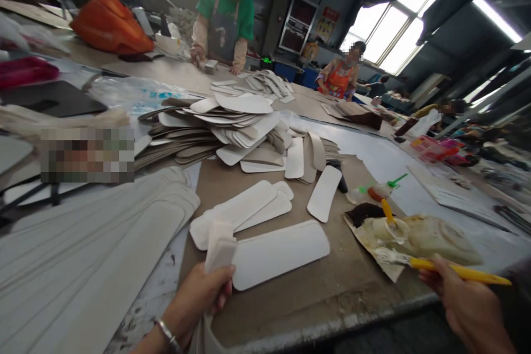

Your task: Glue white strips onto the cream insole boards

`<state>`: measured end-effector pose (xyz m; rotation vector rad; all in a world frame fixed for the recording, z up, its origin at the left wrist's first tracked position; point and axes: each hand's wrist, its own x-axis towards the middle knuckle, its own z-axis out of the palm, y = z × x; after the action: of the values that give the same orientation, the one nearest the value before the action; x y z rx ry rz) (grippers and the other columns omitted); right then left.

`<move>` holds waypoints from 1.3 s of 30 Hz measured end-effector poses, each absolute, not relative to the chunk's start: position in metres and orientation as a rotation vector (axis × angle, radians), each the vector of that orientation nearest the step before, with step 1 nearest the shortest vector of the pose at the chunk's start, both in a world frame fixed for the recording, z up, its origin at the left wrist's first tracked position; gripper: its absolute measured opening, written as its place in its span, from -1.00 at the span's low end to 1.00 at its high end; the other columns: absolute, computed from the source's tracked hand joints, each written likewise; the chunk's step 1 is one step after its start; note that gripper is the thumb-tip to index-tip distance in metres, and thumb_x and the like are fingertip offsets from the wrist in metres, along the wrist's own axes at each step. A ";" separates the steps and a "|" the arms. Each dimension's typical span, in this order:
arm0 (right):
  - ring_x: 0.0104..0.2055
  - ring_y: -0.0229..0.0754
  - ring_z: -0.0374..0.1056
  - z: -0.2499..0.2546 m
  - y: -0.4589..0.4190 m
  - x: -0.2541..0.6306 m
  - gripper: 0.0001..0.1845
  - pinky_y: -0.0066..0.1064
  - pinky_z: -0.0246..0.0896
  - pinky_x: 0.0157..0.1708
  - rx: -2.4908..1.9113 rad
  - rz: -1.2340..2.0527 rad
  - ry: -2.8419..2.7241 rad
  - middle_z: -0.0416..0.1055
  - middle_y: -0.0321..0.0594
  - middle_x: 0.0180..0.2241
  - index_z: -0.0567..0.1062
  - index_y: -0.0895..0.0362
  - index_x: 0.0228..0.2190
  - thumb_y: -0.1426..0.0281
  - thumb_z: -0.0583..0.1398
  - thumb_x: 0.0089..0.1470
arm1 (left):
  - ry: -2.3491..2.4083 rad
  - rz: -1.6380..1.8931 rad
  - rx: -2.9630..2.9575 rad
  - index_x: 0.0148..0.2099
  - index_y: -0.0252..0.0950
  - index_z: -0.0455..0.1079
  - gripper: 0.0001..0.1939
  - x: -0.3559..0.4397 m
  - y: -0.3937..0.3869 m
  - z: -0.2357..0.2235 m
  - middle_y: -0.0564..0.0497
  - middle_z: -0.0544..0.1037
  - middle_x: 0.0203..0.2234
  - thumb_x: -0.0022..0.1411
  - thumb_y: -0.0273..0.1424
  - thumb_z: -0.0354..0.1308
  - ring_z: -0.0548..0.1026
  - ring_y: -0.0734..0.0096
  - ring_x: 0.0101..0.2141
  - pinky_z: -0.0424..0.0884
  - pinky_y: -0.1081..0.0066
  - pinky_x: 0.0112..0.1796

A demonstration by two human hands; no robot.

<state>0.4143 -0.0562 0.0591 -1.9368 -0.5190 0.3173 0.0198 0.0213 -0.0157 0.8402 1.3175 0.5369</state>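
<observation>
My left hand (pixel 209 290) is closed around a bundle of pale strips (pixel 220 251), whose ends stick up above the thumb and hang below the hand. Just right of it lies a flat white panel with rounded corners (pixel 282 254). More white panels (pixel 240 207) overlap behind it on the brown sheet (pixel 340 271). In my right hand (pixel 464 293) is the yellow handle of a brush (pixel 452 270). Its white-coated bristles rest over a glue-smeared sheet (pixel 388 268), beside a small pot (pixel 388 229) with a yellow-handled tool in it.
A big heap of panels (pixel 232 127) rises at the back of the brown sheet. Long white strips (pixel 124 265) fan out at left. A green-tipped bottle (pixel 377 193) lies behind the pot. Across the table stand co-workers, one in a green shirt (pixel 244 5), another in an orange apron (pixel 337 84).
</observation>
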 end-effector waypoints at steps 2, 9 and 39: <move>-0.59 -0.23 0.31 0.054 -0.056 0.363 -0.64 -0.35 0.30 -0.56 -1.771 0.498 -0.452 0.42 -0.16 -0.54 0.46 0.11 -0.55 0.18 0.37 -0.44 | 1.298 0.516 0.816 -0.74 -0.31 0.24 -0.61 0.017 0.021 -0.016 0.13 0.20 -0.90 -0.12 -0.12 0.09 0.11 0.61 -0.80 0.01 0.51 -0.68; -0.53 -0.29 0.31 0.031 -0.027 0.207 -0.70 -0.45 0.30 -0.45 -1.483 0.986 -0.847 0.42 -0.24 -0.49 0.47 0.19 -0.43 0.18 0.26 -0.10 | 1.214 0.482 0.829 -0.69 -0.33 0.28 -0.61 0.014 0.019 -0.014 0.12 0.26 -0.86 -0.10 -0.10 0.11 0.17 0.59 -0.77 0.04 0.51 -0.66; -0.51 -0.21 0.31 0.020 -0.025 0.208 -0.70 -0.43 0.26 -0.52 -1.648 0.794 -1.116 0.38 -0.22 -0.51 0.41 0.15 -0.39 0.16 0.18 -0.02 | 1.223 0.416 0.860 -0.71 -0.31 0.28 -0.65 0.013 0.022 -0.014 0.10 0.28 -0.87 -0.11 -0.15 0.05 0.18 0.56 -0.77 0.10 0.49 -0.65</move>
<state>0.2080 -0.0249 0.0203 -1.6477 -1.1158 0.7939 0.0131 0.0217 -0.0139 0.8595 1.2228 0.4155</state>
